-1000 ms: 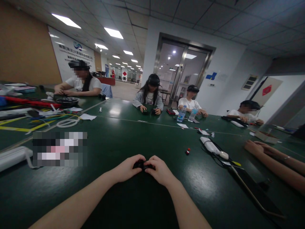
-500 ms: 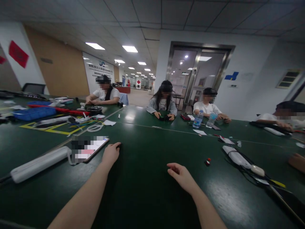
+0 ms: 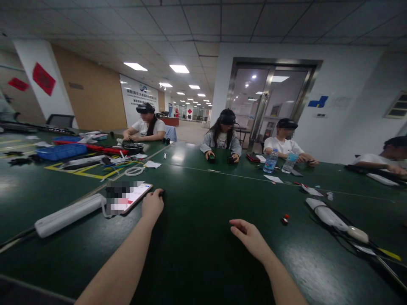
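My left hand (image 3: 153, 205) rests on the dark green table (image 3: 193, 237), just right of a lit phone (image 3: 140, 195). Its fingers are closed, and a small black object (image 3: 162, 193) shows at the fingertips; its kind is too small to make out. Over the table to the right is my right hand (image 3: 247, 235), with loosely curved fingers, the thumb slightly apart and nothing visible between them. A small red and black item (image 3: 285, 219) lies beyond it to the right, apart from the hand.
A white power strip (image 3: 70, 215) lies left of the phone. Farther left are a blue tray (image 3: 62, 151) and tangled cables. Two water bottles (image 3: 270, 161) stand across the table, where several people sit. Another white strip (image 3: 326, 213) with cords lies at right.
The view has turned a little left, so everything sits farther right. My left fingers look more curled, and the black object shows more clearly. My right hand keeps nearly the same pose.
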Tool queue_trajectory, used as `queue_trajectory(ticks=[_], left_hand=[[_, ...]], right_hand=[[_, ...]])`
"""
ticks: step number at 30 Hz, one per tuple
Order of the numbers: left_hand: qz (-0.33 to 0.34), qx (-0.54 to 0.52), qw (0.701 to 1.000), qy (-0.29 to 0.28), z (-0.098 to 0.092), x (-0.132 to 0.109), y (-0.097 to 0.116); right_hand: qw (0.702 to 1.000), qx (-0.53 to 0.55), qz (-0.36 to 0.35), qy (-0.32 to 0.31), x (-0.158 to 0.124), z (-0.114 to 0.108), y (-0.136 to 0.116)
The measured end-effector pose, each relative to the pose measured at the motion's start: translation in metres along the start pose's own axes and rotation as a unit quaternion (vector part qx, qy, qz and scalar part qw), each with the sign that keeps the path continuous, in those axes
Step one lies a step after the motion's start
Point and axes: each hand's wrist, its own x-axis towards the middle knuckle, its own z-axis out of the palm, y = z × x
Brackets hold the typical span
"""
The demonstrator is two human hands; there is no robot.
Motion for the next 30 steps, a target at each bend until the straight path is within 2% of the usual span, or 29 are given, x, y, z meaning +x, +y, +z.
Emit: queue_trajectory(ticks=[16, 22, 27, 30], left_hand=[[0.004, 0.01, 1.0, -0.003, 0.001, 0.0, 0.001], [0.006, 0.018, 1.0, 0.017, -0.001, 0.0, 0.004], [0.014, 0.023, 0.999, 0.034, -0.018, 0.007, 0.003], [0.006, 0.037, 0.999, 0.028, -0.037, 0.014, -0.013]], right_hand=[[1.0, 0.013, -0.003, 0.009, -0.003, 0.0, -0.005], [1.0, 0.014, -0.01, 0.012, -0.004, 0.0, -0.006], [1.0, 0.015, -0.016, 0.016, -0.003, 0.0, -0.004], [0.999, 0.02, -0.016, 0.02, -0.004, 0.0, -0.004]])
